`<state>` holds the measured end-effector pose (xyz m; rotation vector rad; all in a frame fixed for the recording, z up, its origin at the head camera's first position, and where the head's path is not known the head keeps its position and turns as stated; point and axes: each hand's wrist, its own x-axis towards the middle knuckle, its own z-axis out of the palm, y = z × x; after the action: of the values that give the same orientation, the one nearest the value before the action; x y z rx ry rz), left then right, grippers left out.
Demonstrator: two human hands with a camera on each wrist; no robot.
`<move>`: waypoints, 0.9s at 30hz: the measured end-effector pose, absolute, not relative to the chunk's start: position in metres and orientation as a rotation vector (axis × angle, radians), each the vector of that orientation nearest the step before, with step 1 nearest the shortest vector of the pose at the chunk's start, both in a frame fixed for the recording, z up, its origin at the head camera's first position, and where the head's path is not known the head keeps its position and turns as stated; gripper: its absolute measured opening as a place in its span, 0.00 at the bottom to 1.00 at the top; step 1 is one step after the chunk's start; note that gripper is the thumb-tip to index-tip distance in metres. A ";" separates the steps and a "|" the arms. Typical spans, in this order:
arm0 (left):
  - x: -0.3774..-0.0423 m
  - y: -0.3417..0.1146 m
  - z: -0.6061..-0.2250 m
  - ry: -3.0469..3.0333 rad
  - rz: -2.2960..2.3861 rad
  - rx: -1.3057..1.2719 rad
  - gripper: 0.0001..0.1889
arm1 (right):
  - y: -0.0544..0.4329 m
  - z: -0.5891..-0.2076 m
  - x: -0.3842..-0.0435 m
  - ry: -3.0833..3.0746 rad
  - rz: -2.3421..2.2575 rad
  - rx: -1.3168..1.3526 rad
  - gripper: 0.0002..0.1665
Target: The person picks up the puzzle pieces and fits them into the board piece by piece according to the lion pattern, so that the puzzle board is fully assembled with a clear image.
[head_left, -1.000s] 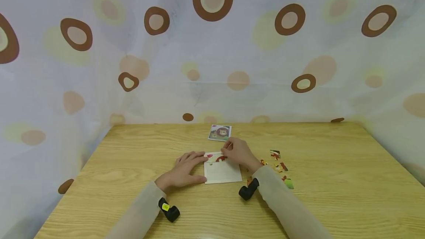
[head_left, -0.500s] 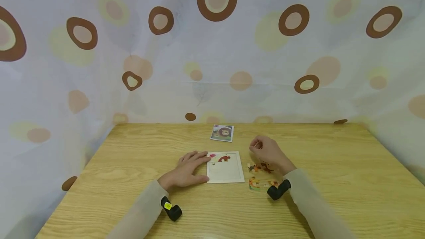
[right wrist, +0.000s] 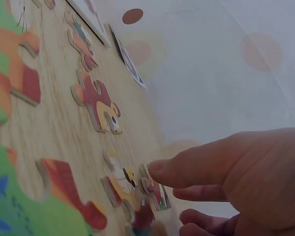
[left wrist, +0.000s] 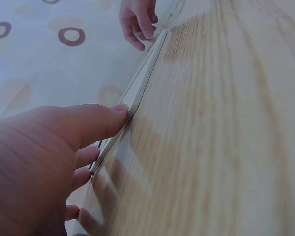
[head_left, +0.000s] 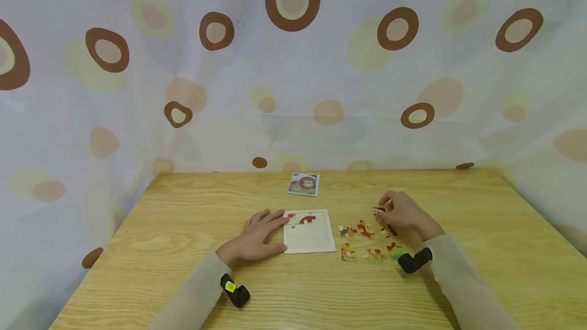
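Note:
My left hand (head_left: 257, 236) rests along the left edge of a white puzzle tray (head_left: 331, 233), fingers spread and thumb at the lower corner. Two joined pieces (head_left: 306, 219), pink flower and brown mane, sit in the tray's upper left. Off to the right, my right hand (head_left: 403, 213) has thumb and fingers around a dark-edged puzzle piece (head_left: 379, 210) at the far end of the loose pieces. In the right wrist view the thumb tip touches this puzzle piece (right wrist: 160, 194), while the fingertips behind are partly hidden.
Several loose puzzle pieces (head_left: 365, 228) lie between the tray and my right hand, with more near the front, such as a green-edged piece (head_left: 349, 253). Behind the tray is a lion picture card (head_left: 303, 184). A patterned curtain (head_left: 293, 136) hangs at the table's back edge.
My right hand has moved from the tray rightward over the loose pieces and down to the far-right one, uncovering the pieces in the tray. My left hand stays on the tray's edge.

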<state>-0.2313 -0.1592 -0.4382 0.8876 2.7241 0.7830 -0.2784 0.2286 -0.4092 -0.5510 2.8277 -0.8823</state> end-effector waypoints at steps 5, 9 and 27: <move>-0.230 -0.160 -0.434 2.725 0.785 0.887 0.34 | 0.232 -0.407 -0.277 2.756 -0.919 -0.547 0.20; -0.228 -0.158 -0.434 2.720 0.801 0.888 0.34 | 0.233 -0.411 -0.277 2.736 -0.951 -0.486 0.17; -0.230 -0.159 -0.438 2.709 0.814 0.880 0.34 | 0.220 -0.422 -0.284 2.901 -1.200 -0.660 0.10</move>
<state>-0.2304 -0.1594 -0.4375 0.8800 2.7089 0.8137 -0.2835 0.2199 -0.4223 -0.6599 2.9009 -1.2004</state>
